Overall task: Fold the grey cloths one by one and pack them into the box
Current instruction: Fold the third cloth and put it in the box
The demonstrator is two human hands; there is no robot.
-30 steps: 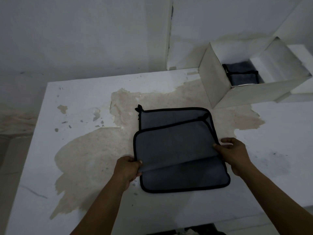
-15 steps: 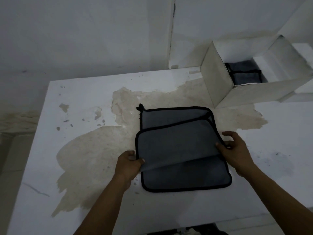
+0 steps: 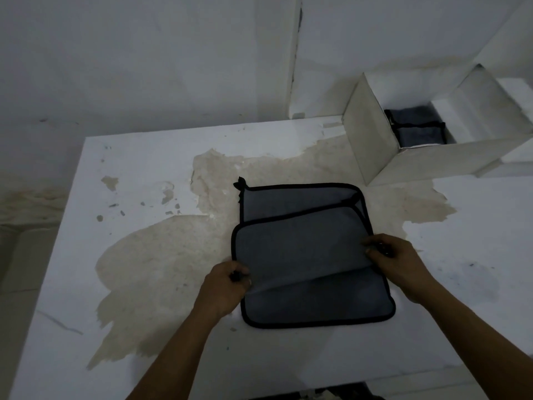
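Note:
A grey cloth (image 3: 302, 243) with black trim lies partly folded on the white table (image 3: 138, 157), its upper layer lifted along the near fold. My left hand (image 3: 227, 284) pinches the cloth's left edge. My right hand (image 3: 395, 261) pinches its right edge. The white box (image 3: 372, 140) stands open at the back right, and folded grey cloths (image 3: 415, 131) lie inside it.
The table top has large patches of peeled, beige surface (image 3: 161, 255). A white wall (image 3: 144, 53) rises just behind the table. Something dark shows below the table's near edge (image 3: 317, 395).
Both hands have slid a little further up the cloth's side edges and tightened their pinch; the fold stays lifted. The view has shifted slightly.

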